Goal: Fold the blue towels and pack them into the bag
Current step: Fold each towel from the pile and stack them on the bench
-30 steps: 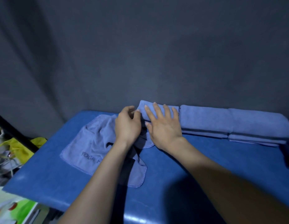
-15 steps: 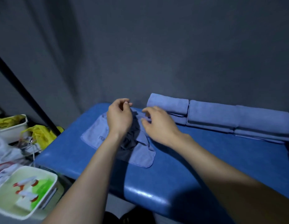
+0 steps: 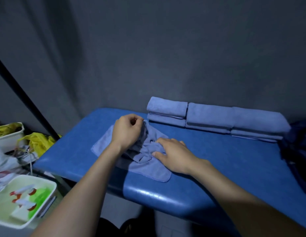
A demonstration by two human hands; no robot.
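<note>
Here, a rumpled blue towel (image 3: 143,161) lay on the blue bench (image 3: 217,161). Its far edge was pinched by the left hand (image 3: 127,132), apparently for straightening; its bunched middle was gripped by the right hand (image 3: 172,155).

We have a single head-worn view, looking forward and down from above the near edge of the blue padded table (image 3: 208,161), close enough that both forearms rise from the bottom of the frame. It faces a dark wall filling the upper half, with the table across the middle and right. A white tray (image 3: 46,194) sits at lower left.
</note>
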